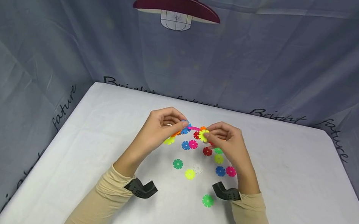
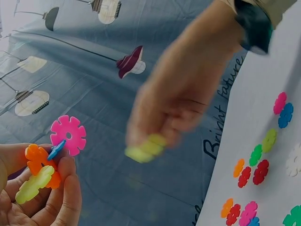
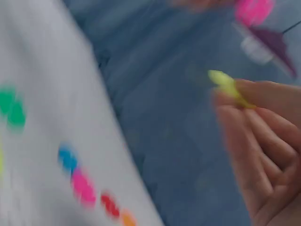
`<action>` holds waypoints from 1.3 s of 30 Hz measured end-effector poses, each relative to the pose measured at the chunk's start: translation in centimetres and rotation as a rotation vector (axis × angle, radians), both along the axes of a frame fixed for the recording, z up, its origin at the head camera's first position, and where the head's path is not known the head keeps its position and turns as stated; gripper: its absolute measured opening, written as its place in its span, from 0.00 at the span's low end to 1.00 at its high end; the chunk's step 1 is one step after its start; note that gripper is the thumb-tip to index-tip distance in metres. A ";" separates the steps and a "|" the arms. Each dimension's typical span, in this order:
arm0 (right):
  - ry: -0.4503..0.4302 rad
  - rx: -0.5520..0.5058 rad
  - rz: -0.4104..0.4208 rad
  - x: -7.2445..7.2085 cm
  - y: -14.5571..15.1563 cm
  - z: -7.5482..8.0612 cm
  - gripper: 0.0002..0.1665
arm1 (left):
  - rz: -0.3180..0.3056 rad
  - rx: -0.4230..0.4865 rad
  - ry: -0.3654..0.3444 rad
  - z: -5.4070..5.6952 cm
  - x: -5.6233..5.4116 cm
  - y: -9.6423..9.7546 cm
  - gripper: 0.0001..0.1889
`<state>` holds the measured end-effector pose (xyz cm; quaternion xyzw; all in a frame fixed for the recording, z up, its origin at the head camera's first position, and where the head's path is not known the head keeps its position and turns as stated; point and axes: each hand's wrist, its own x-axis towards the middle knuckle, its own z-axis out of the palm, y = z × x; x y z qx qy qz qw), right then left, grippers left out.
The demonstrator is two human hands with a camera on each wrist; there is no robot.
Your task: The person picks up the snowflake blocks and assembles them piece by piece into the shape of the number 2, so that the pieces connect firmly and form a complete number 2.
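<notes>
Above the table, my left hand (image 1: 160, 128) holds a joined chain of notched plastic snowflake discs between thumb and fingers. In the left wrist view the chain has a yellow disc (image 2: 34, 186), an orange disc (image 2: 34, 162), a blue disc (image 2: 57, 149) and a pink disc (image 2: 75, 128) at its outer end. My right hand (image 1: 230, 140) pinches a single yellow disc (image 3: 225, 84) by its edge. In the head view that disc sits just right of the pink one, which is seen edge-on. Motion blurs the right hand in the left wrist view.
Loose discs lie on the white table (image 1: 137, 217) below the hands, among them a green disc (image 1: 178, 164), a white disc (image 1: 197, 168), a blue disc (image 1: 220, 171) and a nearer green disc (image 1: 207, 200). A printed grey curtain (image 1: 242, 59) hangs behind the table.
</notes>
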<state>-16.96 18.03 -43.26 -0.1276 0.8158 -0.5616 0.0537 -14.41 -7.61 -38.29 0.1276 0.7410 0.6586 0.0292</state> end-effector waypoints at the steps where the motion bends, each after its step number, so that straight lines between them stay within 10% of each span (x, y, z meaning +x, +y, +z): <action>1: 0.023 -0.078 -0.020 0.2 -0.1 0.5 0.14 | -0.002 0.001 0.000 0.0 0.0 0.0 0.07; 6: 0.083 -0.213 -0.040 1.3 -1.1 2.1 0.15 | -0.010 0.000 0.007 -0.1 0.1 0.1 0.07; 39: 0.240 -0.233 -0.081 2.5 -1.5 3.2 0.15 | -0.024 0.018 0.057 0.2 0.2 0.1 0.06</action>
